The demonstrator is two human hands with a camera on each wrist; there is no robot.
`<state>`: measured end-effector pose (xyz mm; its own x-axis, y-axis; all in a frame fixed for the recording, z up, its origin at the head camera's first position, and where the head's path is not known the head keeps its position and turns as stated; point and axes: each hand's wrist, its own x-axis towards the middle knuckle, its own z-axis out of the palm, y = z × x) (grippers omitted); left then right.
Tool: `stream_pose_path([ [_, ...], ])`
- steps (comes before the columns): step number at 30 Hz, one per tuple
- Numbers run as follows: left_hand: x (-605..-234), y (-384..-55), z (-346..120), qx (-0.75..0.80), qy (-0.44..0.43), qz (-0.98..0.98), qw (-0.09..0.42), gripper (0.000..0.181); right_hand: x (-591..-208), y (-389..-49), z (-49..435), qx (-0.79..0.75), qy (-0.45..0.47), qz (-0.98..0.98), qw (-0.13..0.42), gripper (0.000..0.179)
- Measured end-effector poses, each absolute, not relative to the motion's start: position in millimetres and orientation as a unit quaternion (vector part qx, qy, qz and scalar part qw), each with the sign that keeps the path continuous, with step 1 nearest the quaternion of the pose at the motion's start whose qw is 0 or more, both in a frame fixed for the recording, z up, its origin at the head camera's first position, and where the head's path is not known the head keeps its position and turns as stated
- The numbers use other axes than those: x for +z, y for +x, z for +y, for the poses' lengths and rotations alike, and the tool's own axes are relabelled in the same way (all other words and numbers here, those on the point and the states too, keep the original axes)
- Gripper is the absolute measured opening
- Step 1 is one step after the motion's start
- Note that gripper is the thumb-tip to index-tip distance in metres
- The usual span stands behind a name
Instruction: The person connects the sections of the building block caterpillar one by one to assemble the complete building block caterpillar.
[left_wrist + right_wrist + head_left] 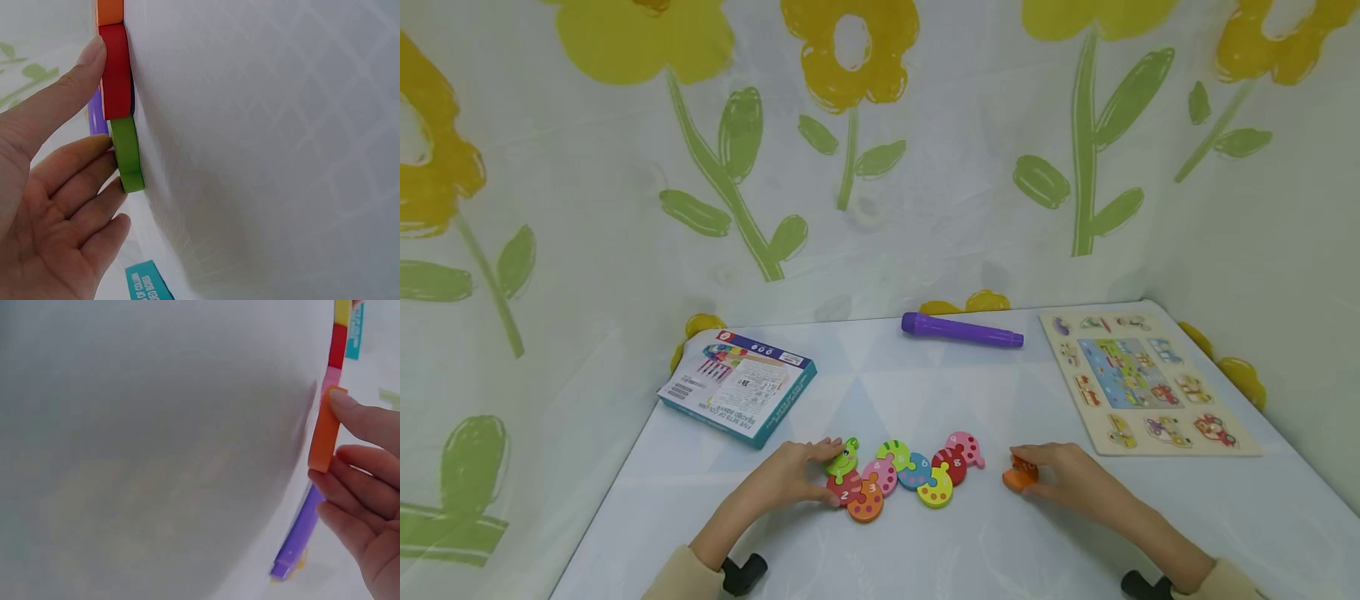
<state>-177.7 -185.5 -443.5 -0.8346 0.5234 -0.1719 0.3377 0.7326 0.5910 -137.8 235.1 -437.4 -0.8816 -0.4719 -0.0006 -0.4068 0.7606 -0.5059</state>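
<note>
A caterpillar number puzzle [916,472] of linked, coloured round pieces lies on the table in a wavy row. My left hand [792,477] holds its head end. In the left wrist view the thumb presses the edge of the red piece [117,72], and fingertips meet the green head piece [127,153]. Right of the row, my right hand [1067,482] pinches a loose orange puzzle piece [1019,477] between thumb and fingers. That piece [326,431] stands apart from the pink end piece [964,448] in the head view; the fingers cover part of it.
On the left lies a teal-edged box [741,387]. A purple marker-shaped stick [962,330] rests near the back edge. A wooden picture board [1138,383] occupies the right side, and a flower-printed cloth [925,183] hangs behind the table.
</note>
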Motion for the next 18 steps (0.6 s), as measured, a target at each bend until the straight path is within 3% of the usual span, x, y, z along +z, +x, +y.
stream_pose_path([
  [18, -443.0, -177.8, -183.8, 0.274, 0.226, 0.92, 0.166, 0.076, -434.9, -150.3, 201.0, -0.249, -0.232, 0.938, 0.071, 0.049],
])
